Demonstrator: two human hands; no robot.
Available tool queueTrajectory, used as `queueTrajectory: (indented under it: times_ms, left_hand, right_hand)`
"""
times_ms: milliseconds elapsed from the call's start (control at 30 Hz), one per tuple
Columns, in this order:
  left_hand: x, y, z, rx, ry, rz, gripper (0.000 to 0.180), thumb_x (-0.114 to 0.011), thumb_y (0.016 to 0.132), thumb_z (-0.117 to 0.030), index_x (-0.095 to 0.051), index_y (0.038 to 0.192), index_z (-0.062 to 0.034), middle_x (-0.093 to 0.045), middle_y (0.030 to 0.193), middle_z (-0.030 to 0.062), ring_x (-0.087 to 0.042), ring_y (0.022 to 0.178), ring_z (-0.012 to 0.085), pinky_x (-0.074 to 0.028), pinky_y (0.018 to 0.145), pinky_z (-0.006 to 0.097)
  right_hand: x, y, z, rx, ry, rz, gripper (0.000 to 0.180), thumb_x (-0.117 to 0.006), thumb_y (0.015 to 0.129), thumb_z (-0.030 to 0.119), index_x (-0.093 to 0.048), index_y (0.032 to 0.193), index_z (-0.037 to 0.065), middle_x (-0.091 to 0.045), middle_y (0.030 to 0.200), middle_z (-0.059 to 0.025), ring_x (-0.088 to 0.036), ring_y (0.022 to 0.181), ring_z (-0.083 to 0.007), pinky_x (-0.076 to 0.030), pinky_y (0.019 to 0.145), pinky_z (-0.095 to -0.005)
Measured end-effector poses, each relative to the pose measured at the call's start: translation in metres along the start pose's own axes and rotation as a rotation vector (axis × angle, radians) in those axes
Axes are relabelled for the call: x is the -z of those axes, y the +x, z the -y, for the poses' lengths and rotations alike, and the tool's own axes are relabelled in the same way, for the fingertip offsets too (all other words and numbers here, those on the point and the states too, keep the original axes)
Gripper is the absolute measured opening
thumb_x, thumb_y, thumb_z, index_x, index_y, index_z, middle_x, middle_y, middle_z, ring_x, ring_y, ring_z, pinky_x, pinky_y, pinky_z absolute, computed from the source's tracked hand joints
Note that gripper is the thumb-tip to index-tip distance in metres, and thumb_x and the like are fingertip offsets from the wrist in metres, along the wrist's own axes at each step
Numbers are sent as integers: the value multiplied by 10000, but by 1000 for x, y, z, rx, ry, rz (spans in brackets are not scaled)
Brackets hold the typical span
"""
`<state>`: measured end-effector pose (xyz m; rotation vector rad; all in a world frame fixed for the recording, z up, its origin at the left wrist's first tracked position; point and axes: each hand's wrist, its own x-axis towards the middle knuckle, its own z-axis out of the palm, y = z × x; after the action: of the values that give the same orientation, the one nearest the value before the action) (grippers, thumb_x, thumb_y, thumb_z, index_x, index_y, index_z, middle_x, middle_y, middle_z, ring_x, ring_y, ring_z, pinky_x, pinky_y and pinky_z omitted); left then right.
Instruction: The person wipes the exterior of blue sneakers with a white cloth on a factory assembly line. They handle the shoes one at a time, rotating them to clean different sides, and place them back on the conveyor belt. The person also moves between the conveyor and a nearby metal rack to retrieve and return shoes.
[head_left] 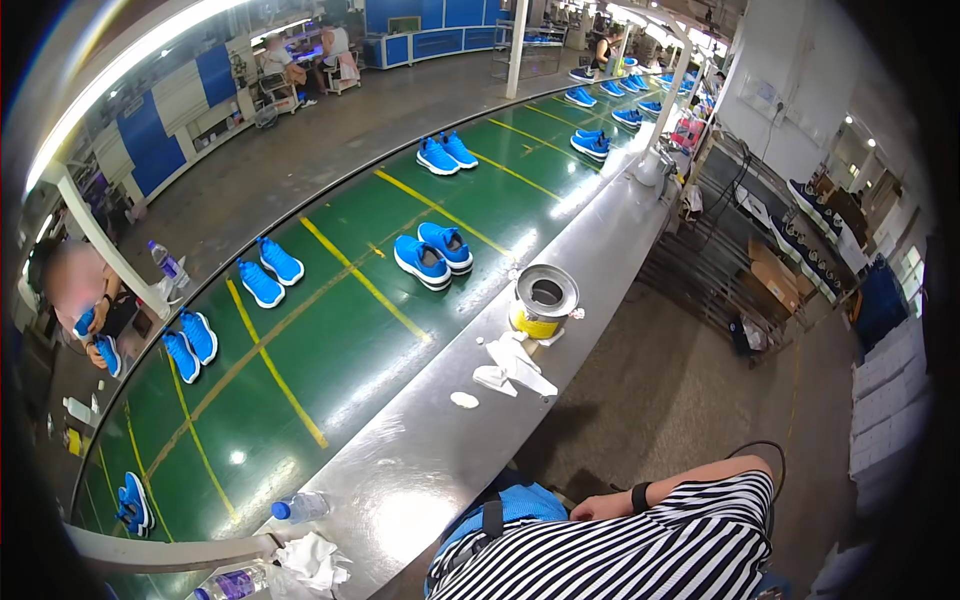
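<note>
My right hand [600, 506] rests low at my lap, close to a piece of blue cloth [522, 503] with a black strap. A dark band circles the wrist. Its fingers are partly hidden behind my striped shirt, and I make out nothing held in them. My left hand does not show. Beyond my lap runs a metal ledge [440, 450]. On it stand an open metal can [540, 318] with a yellow lower part, crumpled white scraps [515, 368] and a small white piece [464, 400]. The nearest pair of blue shoes [432, 255] sits apart from my hand.
Several more blue shoes [446, 153] stand in pairs along a green conveyor belt [330, 370] with yellow lines. Plastic bottles [300, 507] and white tissue [312, 563] lie at the ledge's near-left end. Across the belt, another person [80, 290] handles shoes. Racks [700, 220] stand at right.
</note>
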<state>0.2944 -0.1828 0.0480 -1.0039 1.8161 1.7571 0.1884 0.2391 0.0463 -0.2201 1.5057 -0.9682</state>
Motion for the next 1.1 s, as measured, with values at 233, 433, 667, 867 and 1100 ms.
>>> queueTrajectory:
  times_ms: [233, 433, 667, 867, 1100]
  left_hand:
    - [18, -61, 62, 81, -263, -54, 269, -574, 844, -116, -545, 1091, -14, -589, 1011, 11, -486, 931, 87, -401, 838, 257]
    - [-39, -104, 117, -16, -471, 257, 286, -593, 831, -146, -545, 1080, -14, -587, 1010, 12, -483, 915, 80, -401, 831, 252]
    - [-75, -145, 125, 144, -675, 326, 353, -582, 849, -176, -501, 1144, -1, -582, 1042, 24, -532, 912, 99, -422, 849, 247]
    - [-50, -118, 151, -84, -356, 191, 305, -582, 828, -158, -547, 1087, -2, -621, 961, 38, -533, 830, 90, -437, 750, 246]
    - [128, -122, 156, -177, 175, -133, 254, -601, 767, -256, -627, 890, -36, -643, 778, 101, -600, 728, 193, -467, 668, 303]
  right_hand:
    - [18, 36, 11, 21, 81, -11, 239, -602, 817, 214, -584, 957, 21, -615, 819, -62, -530, 759, -103, -446, 703, -268]
    - [33, 75, 96, -120, -142, 65, 249, -595, 818, 194, -573, 995, 20, -606, 885, -75, -543, 797, -131, -446, 735, -274]
    - [32, 126, 168, -145, -559, 343, 269, -587, 819, 171, -561, 1039, 20, -594, 963, -90, -560, 841, -163, -446, 772, -282]
    - [19, 129, 210, -129, -792, 475, 291, -580, 819, 151, -550, 1078, 19, -585, 1029, -103, -573, 879, -190, -446, 804, -288]
    - [-56, 148, 292, 184, -1040, 360, 306, -582, 807, 107, -546, 1097, 14, -576, 1084, -108, -593, 884, -213, -455, 817, -295]
